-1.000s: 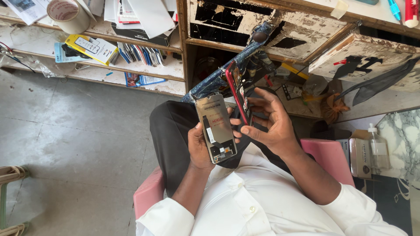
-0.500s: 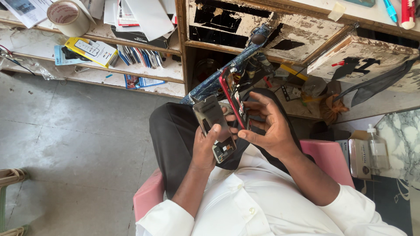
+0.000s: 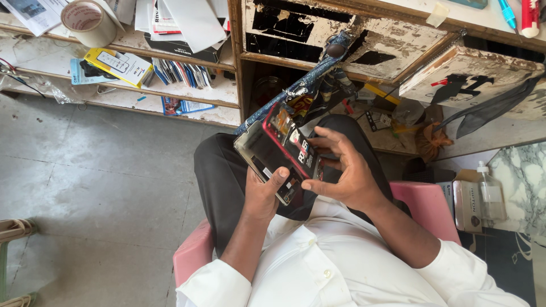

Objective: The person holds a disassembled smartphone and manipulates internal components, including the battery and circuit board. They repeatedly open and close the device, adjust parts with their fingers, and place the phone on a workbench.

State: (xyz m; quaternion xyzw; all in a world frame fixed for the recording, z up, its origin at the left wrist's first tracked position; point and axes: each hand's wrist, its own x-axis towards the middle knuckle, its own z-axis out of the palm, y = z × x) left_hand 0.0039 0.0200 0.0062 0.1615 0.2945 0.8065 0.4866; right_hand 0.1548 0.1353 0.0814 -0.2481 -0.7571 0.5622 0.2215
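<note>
I sit on a pink stool (image 3: 425, 203) and hold an opened phone over my lap. My left hand (image 3: 263, 194) grips the lower end of the phone's frame (image 3: 263, 152), its dark inner side facing me, thumb on its edge. A red-edged part (image 3: 291, 141) with a battery and boards lies against the frame, tilted up. My right hand (image 3: 344, 171) presses on that part from the right, fingers spread over its side and thumb at the bottom corner. Both hands touch the phone.
Ahead stands a worn wooden desk (image 3: 341, 40) with an open drawer (image 3: 472, 74) and tools beneath. To the left, shelves (image 3: 131, 85) carry a tape roll (image 3: 86, 19), papers and boxed items. A clear bottle (image 3: 490, 190) and a small box stand at the right.
The phone has turned from nearly upright to a steep tilt, its top swung left. The red-edged part has come down onto the frame, and my right hand has closed over it.
</note>
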